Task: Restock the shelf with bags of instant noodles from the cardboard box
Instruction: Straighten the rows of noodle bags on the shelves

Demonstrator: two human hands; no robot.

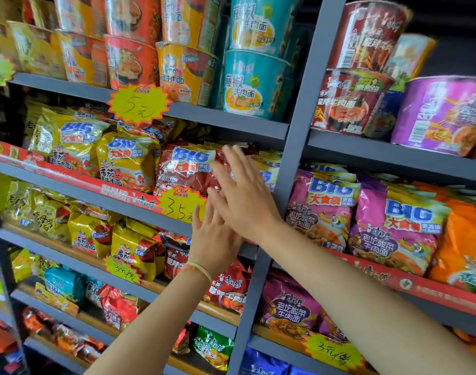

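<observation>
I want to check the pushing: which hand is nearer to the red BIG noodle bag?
Right. The right hand lies with straight fingers on the red BIG noodle bag; the left hand is below it, at the shelf edge.

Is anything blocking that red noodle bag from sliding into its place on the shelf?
Nothing visible does. Both hands, right and left, press flat on the red noodle bag, already sitting among its neighbours beside the grey upright.

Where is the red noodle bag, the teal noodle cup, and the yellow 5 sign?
red noodle bag (pixel 185 169): head view, its front label.
teal noodle cup (pixel 251 85): head view, its side wall.
yellow 5 sign (pixel 139 105): head view, its middle.
</observation>
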